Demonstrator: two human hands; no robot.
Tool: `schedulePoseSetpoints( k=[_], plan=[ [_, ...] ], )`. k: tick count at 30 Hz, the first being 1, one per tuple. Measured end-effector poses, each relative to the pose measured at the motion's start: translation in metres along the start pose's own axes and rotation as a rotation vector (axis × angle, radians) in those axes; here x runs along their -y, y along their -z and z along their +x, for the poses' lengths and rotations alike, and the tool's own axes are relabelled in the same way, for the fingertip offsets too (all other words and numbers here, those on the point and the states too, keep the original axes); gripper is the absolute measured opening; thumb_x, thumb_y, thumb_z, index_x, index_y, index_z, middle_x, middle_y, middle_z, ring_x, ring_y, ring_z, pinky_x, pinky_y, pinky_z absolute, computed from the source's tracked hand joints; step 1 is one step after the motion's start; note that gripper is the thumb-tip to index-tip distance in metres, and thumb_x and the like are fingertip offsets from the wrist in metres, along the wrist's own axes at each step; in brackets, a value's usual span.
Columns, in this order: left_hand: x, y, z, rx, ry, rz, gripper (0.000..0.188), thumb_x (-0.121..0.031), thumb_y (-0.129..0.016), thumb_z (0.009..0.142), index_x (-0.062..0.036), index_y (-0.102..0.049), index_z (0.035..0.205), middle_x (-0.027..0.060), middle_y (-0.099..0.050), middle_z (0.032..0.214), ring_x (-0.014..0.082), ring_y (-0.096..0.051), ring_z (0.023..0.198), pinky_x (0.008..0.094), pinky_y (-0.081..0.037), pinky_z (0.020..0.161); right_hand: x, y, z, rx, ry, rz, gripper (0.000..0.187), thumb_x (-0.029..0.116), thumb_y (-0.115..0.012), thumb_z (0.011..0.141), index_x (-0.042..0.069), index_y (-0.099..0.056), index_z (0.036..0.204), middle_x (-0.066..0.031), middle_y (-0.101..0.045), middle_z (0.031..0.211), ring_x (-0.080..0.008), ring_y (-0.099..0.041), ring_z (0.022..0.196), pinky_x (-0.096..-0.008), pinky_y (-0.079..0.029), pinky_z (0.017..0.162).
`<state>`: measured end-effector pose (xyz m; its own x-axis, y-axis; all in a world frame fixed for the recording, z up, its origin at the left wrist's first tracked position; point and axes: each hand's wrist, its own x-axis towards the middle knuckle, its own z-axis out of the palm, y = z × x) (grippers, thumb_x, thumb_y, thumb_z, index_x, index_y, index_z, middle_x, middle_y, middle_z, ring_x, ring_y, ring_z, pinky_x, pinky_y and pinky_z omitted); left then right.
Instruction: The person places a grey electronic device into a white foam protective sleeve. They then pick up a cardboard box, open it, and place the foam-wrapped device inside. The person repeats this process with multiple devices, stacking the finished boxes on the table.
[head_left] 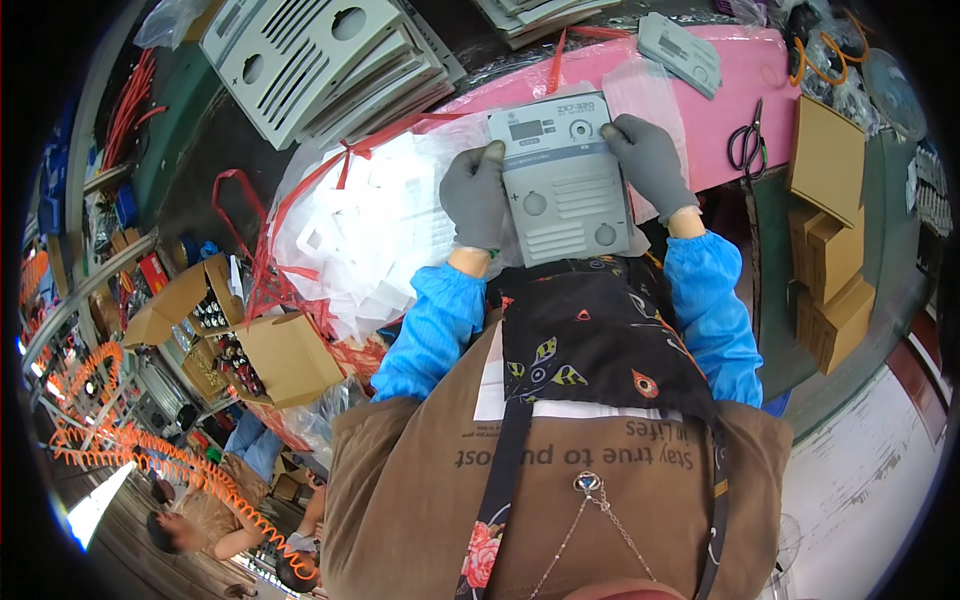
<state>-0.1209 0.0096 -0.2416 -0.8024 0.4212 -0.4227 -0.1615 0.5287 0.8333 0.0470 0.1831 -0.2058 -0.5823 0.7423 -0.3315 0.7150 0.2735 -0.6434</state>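
A grey front panel [558, 178] with vent slots, round holes and a darker label strip is held in front of my body, over the pink table mat [735, 130]. My left hand [473, 195], in a grey glove, is closed on its upper left edge, thumb on the face. On its upper right edge, my gloved right hand [650, 165] is closed too, with the thumb near the dial. The fingers behind the panel are hidden. Left of it lies a clear bag of white plastic pieces [375, 215], with red ties around it.
Similar panels are stacked [330, 70] at the back left, and another labelled panel [680, 52] lies at the back right. Black-handled scissors [747, 140] rest on the mat's right edge. Cardboard boxes [832, 240] stand at right; an open carton of parts [285, 360] sits at left.
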Motion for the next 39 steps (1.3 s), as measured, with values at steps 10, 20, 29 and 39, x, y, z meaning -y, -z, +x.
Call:
schedulePoseSetpoints(
  k=[10,20,29,39],
  plan=[
    [-0.004,0.002,0.000,-0.011,-0.083,0.106,0.038,-0.039,-0.070,0.087,-0.0010,-0.073,0.092,0.0150,-0.071,0.082,0.0266,-0.066,0.077,0.0374,-0.050,0.074,-0.006,-0.005,-0.002,-0.064,0.044,0.007,0.024,0.028,-0.060,0.091,0.007,-0.069,0.097,-0.0182,-0.068,0.088,-0.0374,-0.065,0.084,-0.0452,-0.050,0.076],
    [-0.039,0.024,0.018,0.238,-0.545,0.827,0.045,-0.046,-0.063,0.089,-0.0035,-0.066,0.076,0.0177,-0.064,0.071,0.0337,-0.061,0.067,0.0430,-0.045,0.062,-0.003,-0.007,0.010,-0.186,0.417,-0.616,0.014,0.017,-0.063,0.070,0.007,-0.072,0.068,-0.0135,-0.067,0.064,-0.0298,-0.067,0.059,-0.0467,-0.046,0.046],
    [-0.059,0.044,0.028,0.354,-0.641,1.150,0.053,-0.059,-0.058,0.087,-0.0083,-0.073,0.085,0.0179,-0.070,0.084,0.0363,-0.067,0.081,0.0459,-0.051,0.070,0.008,0.011,0.004,-0.028,0.312,-0.703,0.028,0.037,-0.059,0.087,0.016,-0.077,0.081,-0.0065,-0.071,0.074,-0.0277,-0.069,0.068,-0.0489,-0.048,0.052],
    [-0.006,0.010,-0.049,0.327,-0.094,0.103,0.041,-0.025,-0.063,0.093,0.0028,-0.057,0.123,0.0099,-0.062,0.081,0.0141,-0.059,0.063,0.0298,-0.050,0.051,0.010,0.002,-0.075,-0.162,-0.165,0.111,0.048,0.046,-0.063,0.087,0.000,-0.064,0.102,-0.0225,-0.068,0.102,-0.0362,-0.068,0.092,-0.0480,-0.051,0.078]
  ],
)
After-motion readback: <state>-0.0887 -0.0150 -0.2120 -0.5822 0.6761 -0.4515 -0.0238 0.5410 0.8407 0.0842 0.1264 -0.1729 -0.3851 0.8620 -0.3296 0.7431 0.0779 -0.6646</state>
